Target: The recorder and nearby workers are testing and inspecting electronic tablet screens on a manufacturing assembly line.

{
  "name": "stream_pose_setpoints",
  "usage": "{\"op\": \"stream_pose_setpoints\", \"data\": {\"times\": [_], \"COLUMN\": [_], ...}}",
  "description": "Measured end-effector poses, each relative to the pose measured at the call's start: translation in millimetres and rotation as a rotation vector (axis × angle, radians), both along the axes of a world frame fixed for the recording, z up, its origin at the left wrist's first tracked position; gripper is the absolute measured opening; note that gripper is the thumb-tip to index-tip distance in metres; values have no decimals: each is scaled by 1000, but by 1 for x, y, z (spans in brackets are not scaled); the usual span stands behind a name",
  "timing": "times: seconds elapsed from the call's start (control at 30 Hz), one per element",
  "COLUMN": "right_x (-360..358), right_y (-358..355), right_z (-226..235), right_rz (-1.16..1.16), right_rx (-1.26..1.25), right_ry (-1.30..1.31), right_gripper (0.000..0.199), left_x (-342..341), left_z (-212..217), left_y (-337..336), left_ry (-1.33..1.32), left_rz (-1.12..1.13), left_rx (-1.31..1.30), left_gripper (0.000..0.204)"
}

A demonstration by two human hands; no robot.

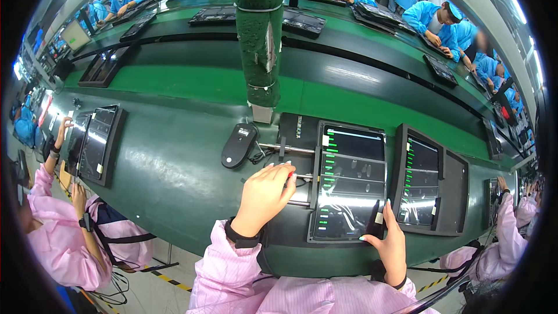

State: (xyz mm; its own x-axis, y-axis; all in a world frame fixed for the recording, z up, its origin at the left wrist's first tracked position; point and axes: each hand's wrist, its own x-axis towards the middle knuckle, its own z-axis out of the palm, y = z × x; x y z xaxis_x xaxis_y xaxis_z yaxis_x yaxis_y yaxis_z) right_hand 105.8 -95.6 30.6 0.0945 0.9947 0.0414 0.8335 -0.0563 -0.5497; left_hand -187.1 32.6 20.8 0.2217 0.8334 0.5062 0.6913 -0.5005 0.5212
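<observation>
Left hand point(264, 195) fingers clamped on red-tipped tool point(290, 175) at tablet point(350, 182) edge; right hand point(390, 243) fingers spread, steadying its corner.

One wide fisheye view, worn on a seated person's head, looks steeply down and forward over the green table point(174, 180). It sits close above the person's own pink sleeves and hands, which enter from the lower edge. Straight edges bow outward, and farther rows of workers curve along the top rim.
</observation>
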Motion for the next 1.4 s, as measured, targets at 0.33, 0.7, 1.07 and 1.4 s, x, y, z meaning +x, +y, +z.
{"op": "stream_pose_setpoints", "data": {"times": [0.33,0.7,1.07,1.4], "right_x": [3,3,2,4], "right_y": [-1,0,0,-1], "right_z": [-4,-3,-1,-2], "right_rz": [4,4,-12,-14], "right_rx": [13,20,9,-2], "right_ry": [-9,-14,37,35], "right_gripper": [105,103,100,99], "left_x": [0,-1,-17,-59], "left_z": [-1,-2,-6,-32], "left_y": [1,2,5,19], "left_ry": [10,34,42,66], "left_rz": [-5,-9,367,542], "left_rx": [37,83,107,-190], "left_gripper": [13,12,15,33]}}
